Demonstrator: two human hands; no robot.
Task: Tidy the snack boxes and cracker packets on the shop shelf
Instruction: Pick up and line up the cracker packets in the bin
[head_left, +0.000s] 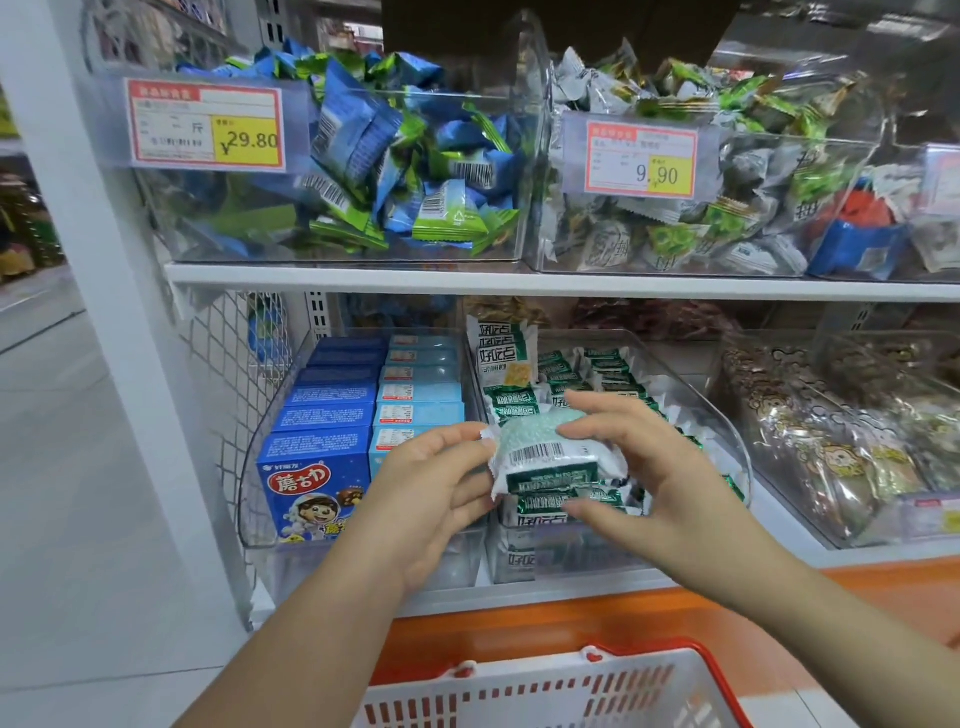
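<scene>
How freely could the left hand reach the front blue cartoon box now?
Probably yes, after letting go: the left hand pinches the cracker packet, but the blue cartoon box stands just beside it, with nothing between.

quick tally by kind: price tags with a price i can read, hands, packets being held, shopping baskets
price tags with a readable price: 2 (29.80 tag, 9.90 tag)
hands: 2 (left hand, right hand)
cracker packet held in both hands: 1
shopping basket: 1
total: 6
</scene>
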